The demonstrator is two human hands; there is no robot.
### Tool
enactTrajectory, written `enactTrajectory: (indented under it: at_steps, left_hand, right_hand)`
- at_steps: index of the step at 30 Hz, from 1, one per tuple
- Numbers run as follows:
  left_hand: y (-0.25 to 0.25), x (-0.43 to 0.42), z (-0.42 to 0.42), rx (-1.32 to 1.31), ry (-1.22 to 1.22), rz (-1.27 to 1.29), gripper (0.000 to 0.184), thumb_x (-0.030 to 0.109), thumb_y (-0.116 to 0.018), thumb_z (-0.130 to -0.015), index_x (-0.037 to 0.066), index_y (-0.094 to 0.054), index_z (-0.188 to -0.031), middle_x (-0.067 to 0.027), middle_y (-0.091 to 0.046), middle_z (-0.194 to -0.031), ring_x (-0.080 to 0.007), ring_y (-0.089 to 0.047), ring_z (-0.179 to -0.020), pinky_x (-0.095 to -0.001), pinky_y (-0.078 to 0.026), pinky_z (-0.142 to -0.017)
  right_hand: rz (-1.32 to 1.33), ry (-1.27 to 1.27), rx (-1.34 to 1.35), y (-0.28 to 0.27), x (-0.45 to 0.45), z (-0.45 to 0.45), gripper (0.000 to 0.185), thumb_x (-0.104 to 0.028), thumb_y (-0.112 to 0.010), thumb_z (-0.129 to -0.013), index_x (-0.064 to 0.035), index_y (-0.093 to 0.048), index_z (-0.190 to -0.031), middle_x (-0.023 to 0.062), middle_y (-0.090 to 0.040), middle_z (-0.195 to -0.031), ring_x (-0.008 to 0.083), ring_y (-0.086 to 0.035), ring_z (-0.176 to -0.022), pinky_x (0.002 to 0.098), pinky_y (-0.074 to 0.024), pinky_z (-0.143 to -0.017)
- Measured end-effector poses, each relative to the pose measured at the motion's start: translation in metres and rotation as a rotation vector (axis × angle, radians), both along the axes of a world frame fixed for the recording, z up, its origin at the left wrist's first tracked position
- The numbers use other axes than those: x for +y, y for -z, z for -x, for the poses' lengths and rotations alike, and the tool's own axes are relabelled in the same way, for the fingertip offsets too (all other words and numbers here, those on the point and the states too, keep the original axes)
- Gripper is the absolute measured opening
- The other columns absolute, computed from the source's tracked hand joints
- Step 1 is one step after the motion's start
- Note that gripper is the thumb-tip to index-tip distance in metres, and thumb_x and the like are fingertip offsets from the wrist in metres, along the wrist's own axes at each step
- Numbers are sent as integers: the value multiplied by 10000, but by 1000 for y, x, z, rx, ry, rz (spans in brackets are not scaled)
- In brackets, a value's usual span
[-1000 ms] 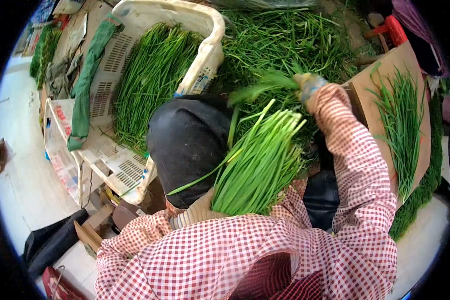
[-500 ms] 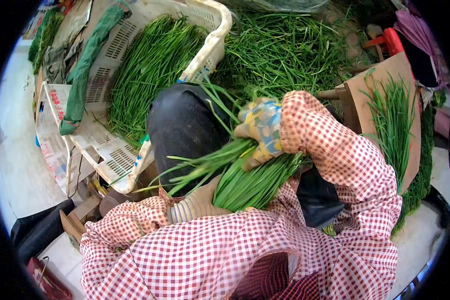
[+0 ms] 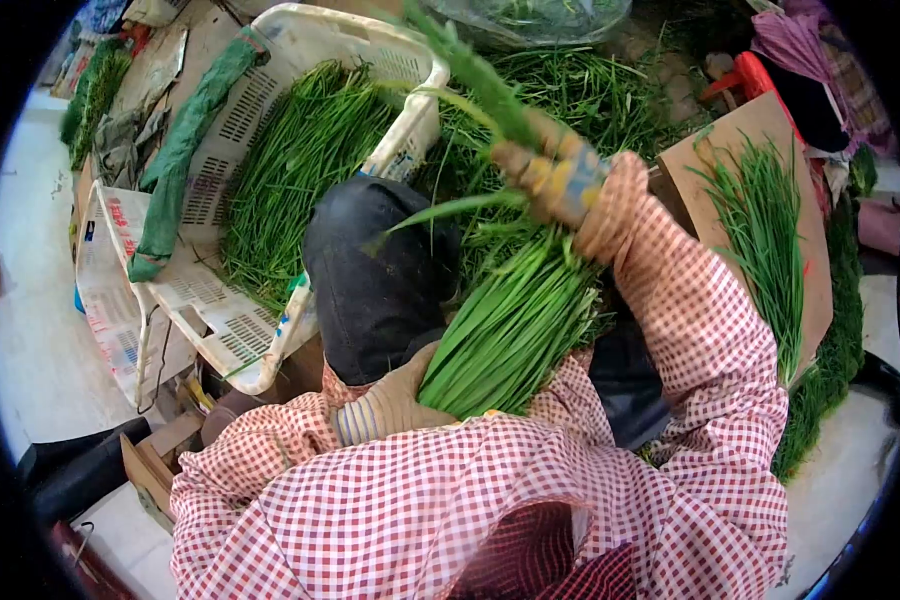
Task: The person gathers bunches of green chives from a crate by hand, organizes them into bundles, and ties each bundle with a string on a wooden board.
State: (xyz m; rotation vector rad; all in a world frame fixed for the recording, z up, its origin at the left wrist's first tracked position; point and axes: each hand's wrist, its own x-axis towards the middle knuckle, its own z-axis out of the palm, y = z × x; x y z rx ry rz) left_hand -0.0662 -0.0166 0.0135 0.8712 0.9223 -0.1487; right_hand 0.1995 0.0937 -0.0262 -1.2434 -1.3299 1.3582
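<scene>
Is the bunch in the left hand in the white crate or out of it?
Out: the left hand holds the bunch, and the dark knee stands between it and the white crate.

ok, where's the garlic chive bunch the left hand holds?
Head view, centre: the bunch is between left hand and right hand, just right of the left knee.

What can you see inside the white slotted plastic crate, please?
A heap of long, thin green leaves lies inside the crate; whatever lies beneath it cannot be seen, because the leaves cover it.
</scene>
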Motion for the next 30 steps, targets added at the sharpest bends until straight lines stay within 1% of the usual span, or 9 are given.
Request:
enactTrajectory:
  at_steps: [7, 10, 13, 16, 18, 22, 23, 26, 30]
  left_hand:
    - [51, -25, 56, -103, -115, -209, 977, 144, -874, -649, 27, -290, -1423, -122, -489, -1362, -197, -487, -1232, -352, -389, -1036]
    - [31, -18, 60, -216, -261, -135, 859, 92, -827, -682, 7, -357, -1396, -140, -548, -1297, -228, -544, -1171, -383, -422, -1007]
    - [42, -23, 79, -473, -524, 309, 642, 26, -680, -691, -40, -477, -1296, -195, -575, -1243, -304, -588, -1105, -415, -475, -955]
    - [135, -39, 133, -437, -510, 346, 625, 6, -671, -713, -56, -463, -1299, -227, -579, -1209, -313, -629, -1015, -428, -538, -857]
    - [85, -29, 98, -599, -550, 251, 610, -24, -644, -724, -64, -452, -1301, -242, -576, -1198, -326, -635, -996, -432, -550, -839]
    - [58, -20, 76, -713, -610, 329, 606, -44, -642, -718, -68, -451, -1293, -244, -582, -1188, -334, -637, -982, -453, -553, -830]
    - [57, -20, 75, -678, -591, 268, 603, -44, -646, -715, -69, -455, -1286, -239, -585, -1186, -331, -639, -982, -456, -553, -831]
    - [86, -19, 95, -592, -424, 69, 602, -29, -670, -716, -64, -462, -1280, -224, -592, -1183, -318, -639, -991, -456, -551, -840]
    - [69, -20, 87, -595, -516, 196, 611, -12, -687, -725, -56, -458, -1289, -214, -593, -1185, -310, -637, -999, -452, -549, -849]
  right_hand:
    - [24, 478, -237, 24, 21, -117, 441, -336, -699, -845, -119, -556, -1201, -2, -599, -843, 92, -544, -618, 250, -433, -496]
    - [97, 619, -304, 13, -15, -157, 498, -358, -697, -837, -104, -529, -1231, 2, -599, -874, 99, -547, -635, 257, -445, -513]
    - [198, 697, -279, -15, -72, -150, 555, -381, -696, -829, -90, -503, -1260, 7, -599, -906, 107, -550, -651, 264, -457, -530]
    - [404, 652, -73, -39, -127, -87, 612, -403, -694, -821, -75, -476, -1290, 11, -599, -937, 114, -553, -668, 271, -469, -546]
    - [513, 549, 173, -46, -153, -31, 416, -347, -720, -804, -117, -564, -1114, -39, -527, -743, 73, -459, -551, 222, -356, -429]
    - [476, 387, 363, -34, -170, 32, 385, -291, -742, -778, -107, -558, -1062, -11, -537, -776, 80, -487, -566, 212, -391, -436]
    - [541, 204, 868, -8, -166, 32, 349, -258, -711, -802, -88, -554, -1064, 7, -544, -787, 93, -496, -584, 229, -423, -473]
    - [572, 310, 852, -4, -162, 45, 220, -148, -568, -882, -36, -556, -1072, 42, -547, -789, 144, -513, -656, 256, -476, -609]
    - [430, 178, 527, 20, -149, 40, 357, -170, -680, -799, -32, -580, -1114, 37, -626, -853, 101, -554, -693, 258, -453, -622]
